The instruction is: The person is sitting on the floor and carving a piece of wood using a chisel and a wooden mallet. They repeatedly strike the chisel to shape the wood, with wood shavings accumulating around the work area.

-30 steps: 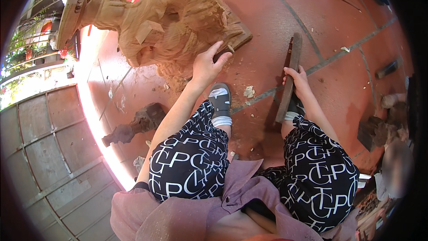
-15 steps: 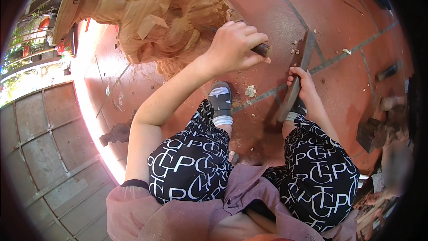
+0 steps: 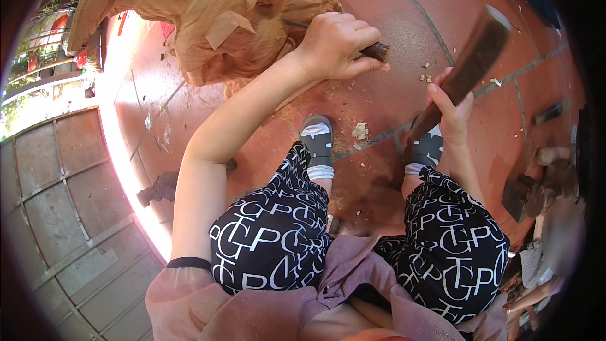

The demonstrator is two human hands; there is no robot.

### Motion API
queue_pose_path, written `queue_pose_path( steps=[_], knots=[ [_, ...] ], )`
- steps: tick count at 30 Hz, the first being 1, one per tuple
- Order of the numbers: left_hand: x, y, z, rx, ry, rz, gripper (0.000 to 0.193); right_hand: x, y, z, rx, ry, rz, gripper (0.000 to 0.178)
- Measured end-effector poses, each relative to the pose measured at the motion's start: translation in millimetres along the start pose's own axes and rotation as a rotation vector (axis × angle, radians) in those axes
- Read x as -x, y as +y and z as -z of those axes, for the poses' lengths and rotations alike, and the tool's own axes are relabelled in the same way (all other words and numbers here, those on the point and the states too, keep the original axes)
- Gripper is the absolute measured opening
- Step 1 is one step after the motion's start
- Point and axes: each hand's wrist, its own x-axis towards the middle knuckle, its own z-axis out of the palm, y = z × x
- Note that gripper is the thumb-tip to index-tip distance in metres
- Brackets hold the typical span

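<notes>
Tawny wood carving [image 3: 189,22], dark brown wooden bar [image 3: 470,57], and there's terracotta floor [image 3: 379,9] crossed by grey lines, black trousers [image 3: 268,230] patterned in white lettering, dusty-pink shirt [image 3: 259,316]!

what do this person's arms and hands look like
The left hand and right hand are bare, with no gloves or watch showing. The visible forearms are bare too. A dusty-pink left sleeve ends in a dark band above the elbow.
</notes>
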Motion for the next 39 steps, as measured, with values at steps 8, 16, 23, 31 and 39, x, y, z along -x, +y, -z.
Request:
queue_pose_path(
  steps=[8,16,23,31,39],
  knots=[
    [-3,-7,-1,0.037,0.192,0.019,0.040,0,2,-18,0.474,-0.085,0.262,0.026],
    [-5,-4,4,0.010,0.143,0.087,0.038,-4,29,-17,0.335,-0.115,-0.008,0.039],
    [-12,-7,-7,-0.039,0.149,0.175,0.036,-3,27,-32,-0.024,-0.079,-0.219,0.042],
    [-12,-6,-10,-0.069,0.106,0.246,0.033,1,34,-41,-0.121,-0.046,-0.181,0.026],
    [-21,-15,-19,-0.113,0.039,0.324,0.035,3,41,-28,-0.022,-0.101,-0.263,0.028]
  ],
)
